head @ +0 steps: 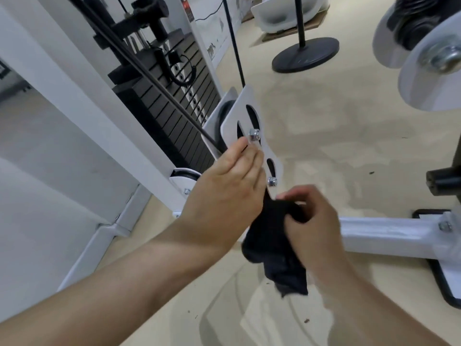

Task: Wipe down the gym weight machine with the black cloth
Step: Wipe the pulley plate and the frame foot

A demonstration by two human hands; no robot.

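A white pulley bracket (243,113) with oval slots and two silver bolts hangs on a black cable of the white weight machine (74,101). My left hand (224,186) grips the bracket's lower left edge, fingers curled round it. My right hand (311,221) holds the bunched black cloth (269,245) just below the bracket's lower bolt, thumb and fingers closed on it. Part of the cloth hangs loose beneath my hand. The black weight stack (169,101) stands behind the bracket.
A white base tube (389,233) of the machine runs along the beige floor at right. A second white pulley (429,66) sits at upper right. A black round stand base (305,54) rests on the floor beyond.
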